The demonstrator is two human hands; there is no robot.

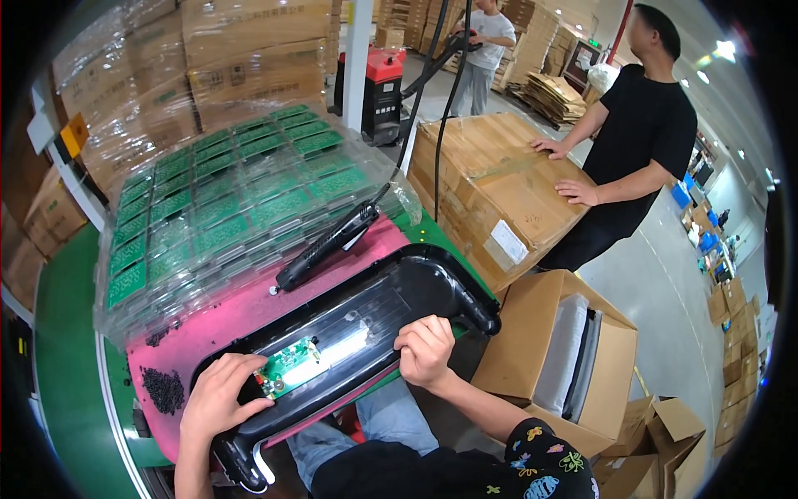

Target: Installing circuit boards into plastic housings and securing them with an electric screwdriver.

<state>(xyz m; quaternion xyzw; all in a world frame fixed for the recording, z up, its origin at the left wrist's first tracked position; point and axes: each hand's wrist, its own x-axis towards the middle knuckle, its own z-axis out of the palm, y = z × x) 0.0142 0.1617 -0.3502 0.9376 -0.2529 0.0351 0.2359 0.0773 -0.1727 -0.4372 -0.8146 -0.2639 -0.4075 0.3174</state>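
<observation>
A long black plastic housing [374,303] lies open side up across the near edge of the pink mat. On its left part rests a green circuit board [293,366] with small components. My left hand [218,397] grips the board's left end between thumb and fingers. At the housing's near rim, my right hand [426,351] is closed with curled fingers; whatever is in it is hidden. Beyond the housing, a black electric screwdriver [328,245] with a cord lies on the pink mat [249,303]. Several black screws [163,391] form a pile left of the housing.
Stacked clear plastic trays [233,187] of green boards stand at the far left. A large carton [499,183] is at the back right, with a person's hands [565,170] on it. An open carton [573,358] with wrapped panels stands at my right. Cables hang above the mat.
</observation>
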